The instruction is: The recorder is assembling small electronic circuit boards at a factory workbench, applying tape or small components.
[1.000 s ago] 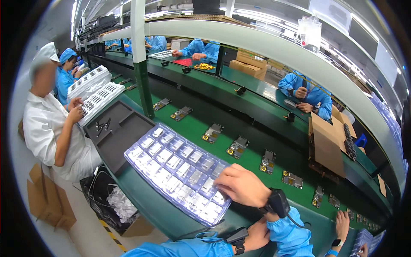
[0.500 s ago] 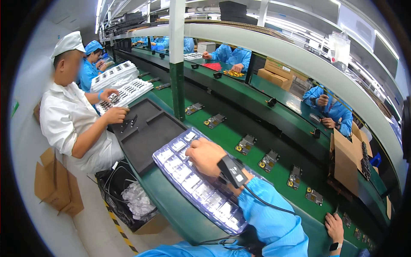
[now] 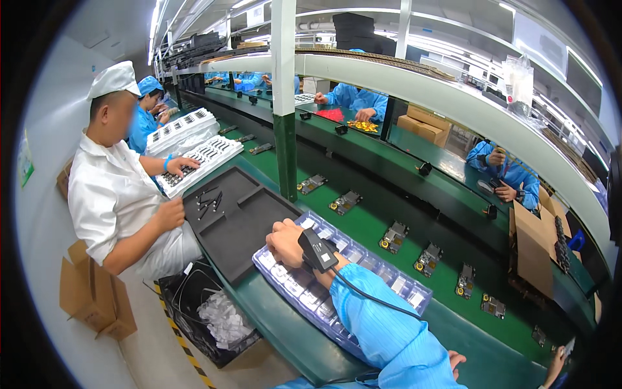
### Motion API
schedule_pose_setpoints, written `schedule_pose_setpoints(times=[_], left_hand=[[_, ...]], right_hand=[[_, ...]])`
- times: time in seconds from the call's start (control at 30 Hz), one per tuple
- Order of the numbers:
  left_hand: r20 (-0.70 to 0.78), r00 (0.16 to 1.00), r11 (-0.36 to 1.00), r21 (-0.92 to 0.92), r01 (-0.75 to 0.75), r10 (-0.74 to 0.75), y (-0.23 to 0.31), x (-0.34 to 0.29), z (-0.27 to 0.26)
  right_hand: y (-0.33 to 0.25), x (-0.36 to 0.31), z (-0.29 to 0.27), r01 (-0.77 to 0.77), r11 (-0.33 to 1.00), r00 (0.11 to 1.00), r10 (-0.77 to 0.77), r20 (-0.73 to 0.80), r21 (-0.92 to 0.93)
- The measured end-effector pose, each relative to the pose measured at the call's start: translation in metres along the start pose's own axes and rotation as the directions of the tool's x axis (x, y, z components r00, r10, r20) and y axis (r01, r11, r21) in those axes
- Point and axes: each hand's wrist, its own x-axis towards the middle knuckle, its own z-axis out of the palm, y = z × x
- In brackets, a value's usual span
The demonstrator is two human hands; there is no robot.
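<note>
Two hands show: your right hand [image 3: 285,243], a second ago at the right end of the tray [image 3: 317,321], now curls over other pockets [image 3: 285,277], leftmost; its grip is hidden, as is your left hand's [image 3: 457,360], beyond your sleeve [image 3: 382,324]. The tray lies on the table [image 3: 269,324], near boards [image 3: 394,237]. The wrist box's [image 3: 316,248] print is unreadable.

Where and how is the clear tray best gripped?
The clear tray: probably by its long rims near mid-length, coming from both sides. These look accessible, while the black tray crowds its left end. It lies flat with parts in open pockets, so likely a level, two-handed hold.
</note>
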Motion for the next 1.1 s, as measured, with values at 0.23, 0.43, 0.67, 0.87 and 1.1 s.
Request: schedule_pose_setpoints(times=[0.23,0.43,0.67,0.87,1.1], left_hand=[[0.019,0.989,0.989,0.001,0.149,-0.149,0.002,-0.013,-0.007],[-0.106,0.968,0.961,0.137,0.241,-0.228,-0.007,-0.039,0.01],[-0.032,0.925,0.92,-0.12,0.372,-0.378,0.143,-0.083,-0.174],[-0.718,0.695,0.923,0.29,0.252,0.036,0.102,-0.06,-0.326],[-0.663,0.738,0.466,0.696,0.546,0.126,-0.019,-0.032,-0.474]], right_hand=[[0.013,-0.045,-0.044,0.158,0.978,0.959,-0.119,-0.257,0.137],[-0.042,-0.2,-0.11,0.01,0.975,0.853,0.107,-0.51,0.222],[-0.076,-0.42,-0.059,-0.036,0.78,0.317,0.601,-0.734,0.624],[-0.107,-0.42,0.04,-0.123,0.417,0.196,0.9,-0.39,0.9],[-0.123,-0.34,0.064,-0.301,0.482,0.299,0.867,-0.399,0.823]])
